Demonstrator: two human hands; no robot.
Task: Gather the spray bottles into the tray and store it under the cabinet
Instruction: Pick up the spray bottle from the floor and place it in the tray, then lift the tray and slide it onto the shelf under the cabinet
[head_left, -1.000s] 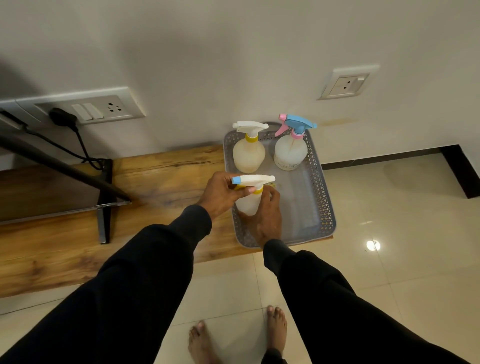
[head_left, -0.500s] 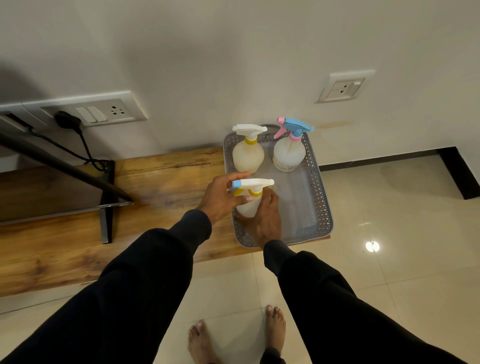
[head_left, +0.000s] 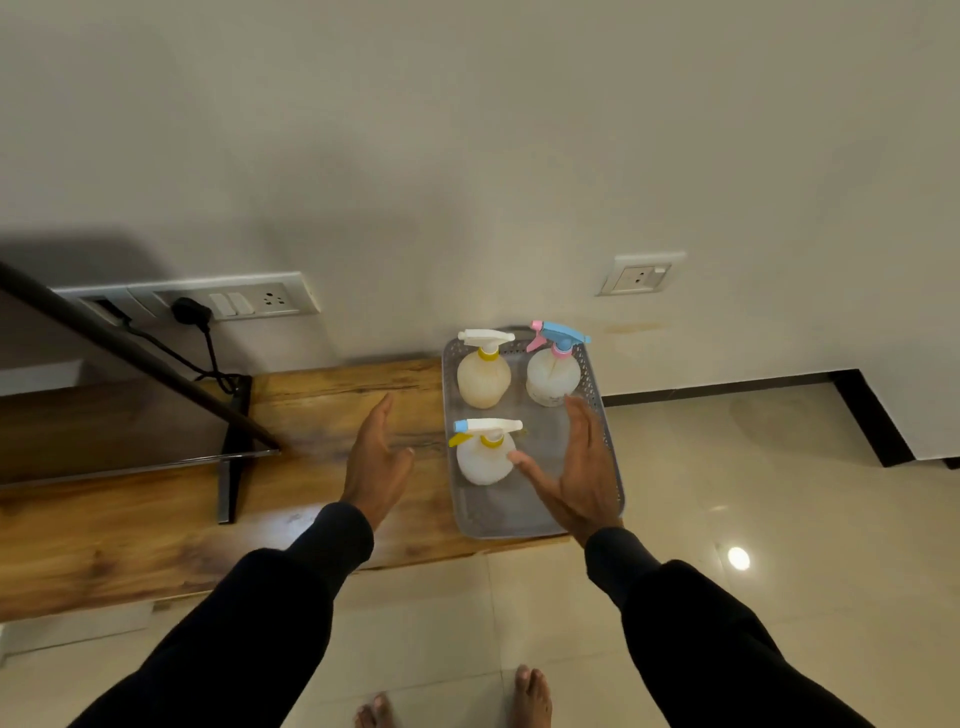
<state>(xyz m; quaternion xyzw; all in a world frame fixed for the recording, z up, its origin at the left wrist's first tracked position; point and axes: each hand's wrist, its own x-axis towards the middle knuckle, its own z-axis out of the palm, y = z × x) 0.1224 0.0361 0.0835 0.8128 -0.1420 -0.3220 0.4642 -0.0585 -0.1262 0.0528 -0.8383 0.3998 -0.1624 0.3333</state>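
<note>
A grey perforated tray (head_left: 605, 415) rests on the right end of a low wooden cabinet top (head_left: 332, 395). Three spray bottles stand upright in it: a yellowish one with a white head (head_left: 483, 382) at the back left, a white one with a blue and pink head (head_left: 551, 374) at the back right, and a white one with a white, blue and yellow head (head_left: 484, 460) at the front left. My left hand (head_left: 376, 460) hovers open over the wood, left of the tray. My right hand (head_left: 584, 470) is open above the tray's right side, its thumb close to the front bottle.
A TV on a black stand (head_left: 231, 457) occupies the cabinet's left part, with a plug and cable (head_left: 195, 322) in the wall socket strip behind it. A second socket (head_left: 641, 275) is on the wall at right. Glossy floor tiles (head_left: 753, 493) lie to the right; my bare feet are below.
Both hands have let go of the front bottle, which now stands alone in the tray. The left hand moved left over the wood, the right hand moved right. The camera view tilted up.
</note>
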